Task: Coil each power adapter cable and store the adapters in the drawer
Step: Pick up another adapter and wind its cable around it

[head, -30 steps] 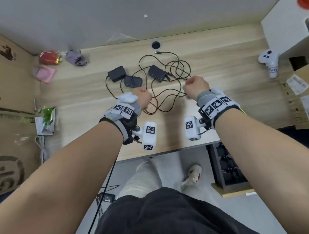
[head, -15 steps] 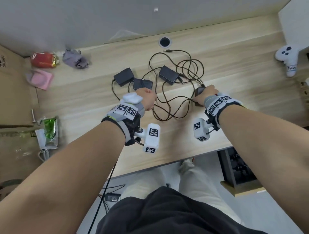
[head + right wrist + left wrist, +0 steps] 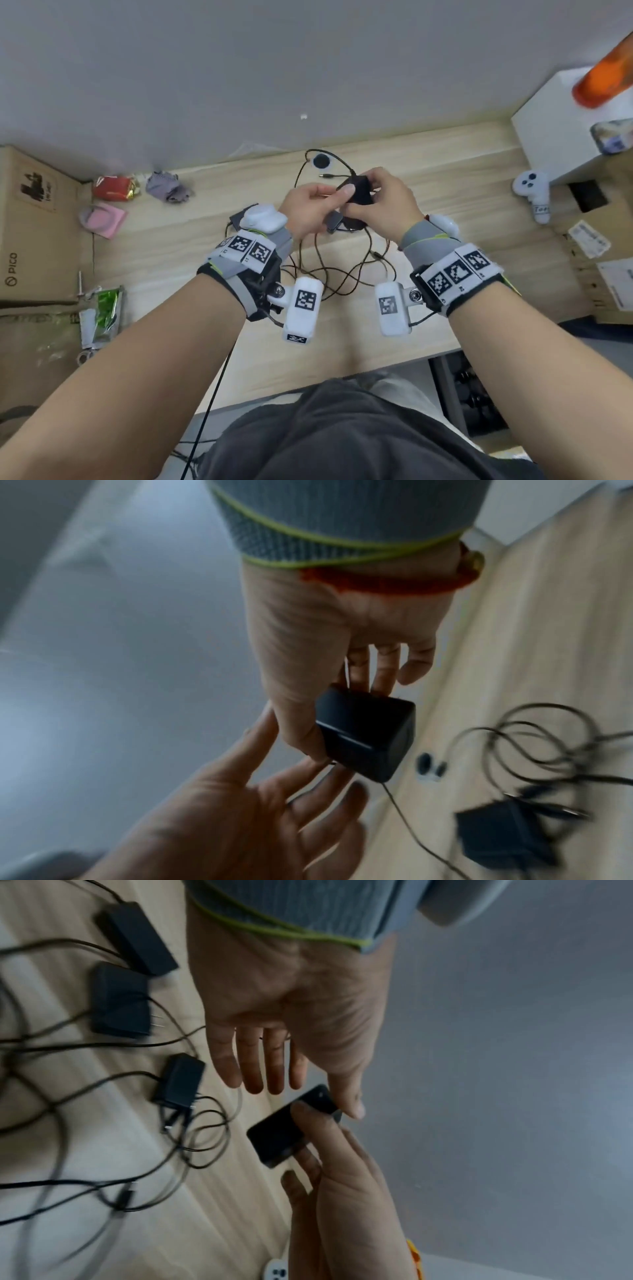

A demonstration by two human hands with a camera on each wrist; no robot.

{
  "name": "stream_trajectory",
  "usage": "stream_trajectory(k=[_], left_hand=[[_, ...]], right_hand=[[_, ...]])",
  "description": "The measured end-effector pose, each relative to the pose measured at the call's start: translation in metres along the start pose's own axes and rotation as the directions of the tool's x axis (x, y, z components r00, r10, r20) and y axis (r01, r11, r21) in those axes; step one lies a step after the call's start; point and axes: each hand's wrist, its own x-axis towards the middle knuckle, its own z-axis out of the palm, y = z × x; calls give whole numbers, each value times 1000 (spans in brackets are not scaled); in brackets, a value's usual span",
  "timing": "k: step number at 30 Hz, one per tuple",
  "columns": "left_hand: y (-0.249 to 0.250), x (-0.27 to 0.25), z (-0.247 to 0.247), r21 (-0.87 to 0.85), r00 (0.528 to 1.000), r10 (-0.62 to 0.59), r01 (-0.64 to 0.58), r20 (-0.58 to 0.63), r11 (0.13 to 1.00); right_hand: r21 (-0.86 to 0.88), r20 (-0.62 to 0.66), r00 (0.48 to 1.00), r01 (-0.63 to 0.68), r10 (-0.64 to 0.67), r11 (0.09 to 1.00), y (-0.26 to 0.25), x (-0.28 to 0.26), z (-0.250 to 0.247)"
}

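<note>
Above the wooden desk my right hand grips a black power adapter between thumb and fingers. Its thin cable hangs down to the desk. My left hand meets it from the left, thumb on the adapter's corner and fingers straight and loose. On the desk below lie three more black adapters in a tangle of dark cables. The head view hides most of them behind my hands.
A cardboard box stands at the left. A red packet, grey cloth and pink item lie nearby. A white controller and white box sit at the right. A cable hole is at the back.
Both hands were fists resting on the desk by the cables. The right hand took up an adapter, and both hands have risen and met above the desk.
</note>
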Motion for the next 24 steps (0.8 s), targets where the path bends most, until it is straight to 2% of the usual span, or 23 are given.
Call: stream_trajectory(k=[2, 4, 8, 11, 14, 17, 19, 22, 24], left_hand=[[32, -10, 7, -3, 995, 100, -99, 13, 995], [55, -14, 8, 51, 981, 191, -188, -39, 981], [94, -30, -2, 80, 962, 264, -258, -66, 963], [120, -44, -12, 179, 956, 292, -293, 31, 939], [143, -63, -15, 160, 940, 324, -338, 104, 928], [160, -75, -14, 35, 948, 312, -314, 58, 949], [167, -78, -12, -9, 950, 313, -312, 11, 950], [171, -79, -11, -84, 933, 340, -350, -114, 933], [170, -74, -11, -164, 910, 362, -396, -204, 903]], right_hand=[[39, 20, 994, 109, -109, 993, -28, -5, -23], [71, 28, 981, 192, -194, 979, -48, -6, -44], [226, 82, 945, 291, -316, 930, -70, 3, -89], [123, 92, 889, 437, -449, 891, -85, 12, -117], [67, 223, 814, 536, -536, 842, -105, 11, -124], [55, 259, 803, 543, -537, 838, -115, 10, -116], [127, 266, 807, 513, -527, 849, -118, 8, -111], [383, 283, 842, 339, -459, 859, -121, 1, -105], [414, 302, 851, 289, -429, 863, -121, -4, -100]])
